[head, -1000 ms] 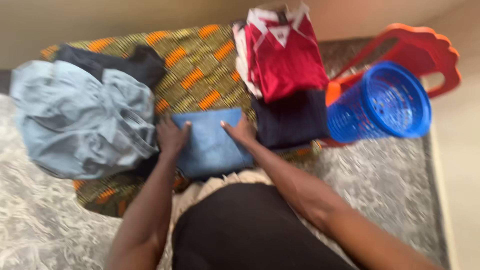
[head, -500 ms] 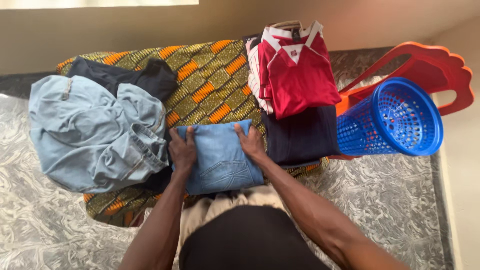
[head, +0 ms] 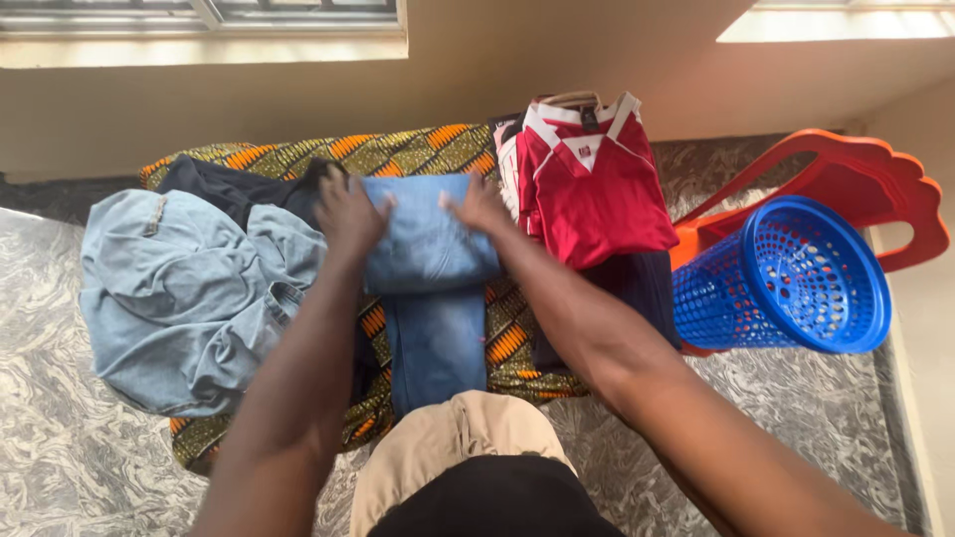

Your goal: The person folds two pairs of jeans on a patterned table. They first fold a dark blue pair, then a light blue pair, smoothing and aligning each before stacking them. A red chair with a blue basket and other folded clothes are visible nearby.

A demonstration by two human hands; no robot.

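centrally, both hands (head: 413, 211) flat on folded jeans (head: 430, 249), red shirt (head: 594, 179) just beside

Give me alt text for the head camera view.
Both hands, left hand and right hand, press a folded blue denim garment on a green-and-orange patterned cloth, between a crumpled light-blue denim heap and a red shirt.
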